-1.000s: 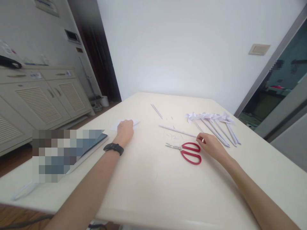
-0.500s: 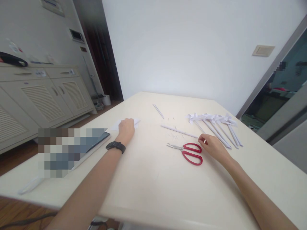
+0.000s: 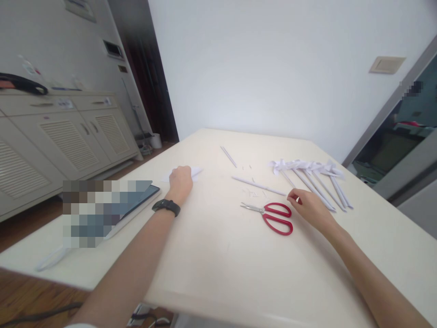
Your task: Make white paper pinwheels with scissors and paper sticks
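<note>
On the cream table [image 3: 218, 269], little has changed in the last second. The left hand [image 3: 180, 182] still lies on the white paper [image 3: 196, 172] near the far left side, and the right hand [image 3: 307, 207] still rests just beside the handles of the scissors [image 3: 271, 216]. Both hands and every item sit a little further right and up in the view than before, all by about the same amount, so it is the head that has turned, not the things. The scissors have not been lifted or turned.

The left hand's fingers are curled together, pressing down on the paper. The right hand's fingers are loosely bent and close together, tips near the upper handle loop; whether they touch it I cannot tell, and a small pale bit shows between thumb and forefinger, too small to name.

The paper is thin and flat, with a pointed corner sticking out to the right of the knuckles. The scissors have glossy red oval loops and short, closed steel blades pointing left. Beyond them lies a slim rolled paper stick [image 3: 259, 186], with tiny white scraps [image 3: 254, 193] scattered near it, and a second thin stick [image 3: 228, 156] further back. To the right, a row of white paper pinwheels [image 3: 307, 171] lies side by side, folded heads at the far end and long sticks fanning toward the right hand. A black watch [image 3: 166, 207] bands the left wrist, and a dark flat tablet [image 3: 136, 200] lies at the table's left edge, partly blurred out.
</note>
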Demonstrator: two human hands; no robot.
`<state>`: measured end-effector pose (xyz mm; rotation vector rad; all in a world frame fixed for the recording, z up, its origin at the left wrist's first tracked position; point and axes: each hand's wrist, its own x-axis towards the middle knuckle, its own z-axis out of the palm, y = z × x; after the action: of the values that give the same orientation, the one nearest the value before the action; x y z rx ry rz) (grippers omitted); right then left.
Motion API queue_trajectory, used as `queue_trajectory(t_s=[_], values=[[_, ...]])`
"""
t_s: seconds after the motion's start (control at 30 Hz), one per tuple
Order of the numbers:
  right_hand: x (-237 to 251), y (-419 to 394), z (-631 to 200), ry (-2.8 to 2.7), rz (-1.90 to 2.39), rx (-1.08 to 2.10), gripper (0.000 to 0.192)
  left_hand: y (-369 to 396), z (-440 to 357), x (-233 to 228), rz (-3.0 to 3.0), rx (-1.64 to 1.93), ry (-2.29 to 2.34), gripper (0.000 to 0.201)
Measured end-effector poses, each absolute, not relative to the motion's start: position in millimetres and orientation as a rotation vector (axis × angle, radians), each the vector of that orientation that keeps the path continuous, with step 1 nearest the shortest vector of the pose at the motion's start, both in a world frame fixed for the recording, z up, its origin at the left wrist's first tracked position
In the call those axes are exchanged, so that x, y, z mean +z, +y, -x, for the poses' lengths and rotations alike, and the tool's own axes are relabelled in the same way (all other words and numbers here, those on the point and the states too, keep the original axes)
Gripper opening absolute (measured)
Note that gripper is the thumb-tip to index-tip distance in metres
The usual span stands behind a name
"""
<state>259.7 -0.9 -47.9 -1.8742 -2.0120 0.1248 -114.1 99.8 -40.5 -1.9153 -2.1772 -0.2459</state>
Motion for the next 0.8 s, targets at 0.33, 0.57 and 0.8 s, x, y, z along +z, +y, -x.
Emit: queue_trajectory(t_s=[0.33,0.57,0.8], values=[[-47.2,-1.4,-259.2,-2.018,1.871,0.102,0.017,101.1,113.5,-38.2,1.925,-0.290,-2.220,0.031],[-42.9,2.2,-270.0,-2.001,1.876,0.056,0.019,102.0,117.7,-38.4,1.832,-0.347,-2.241,0.031],[-36.5,-1.2,-277.0,-1.923,1.937,-0.020,0.018,91.9,113.5,-23.5,1.750,-0.480,-2.182,0.030]])
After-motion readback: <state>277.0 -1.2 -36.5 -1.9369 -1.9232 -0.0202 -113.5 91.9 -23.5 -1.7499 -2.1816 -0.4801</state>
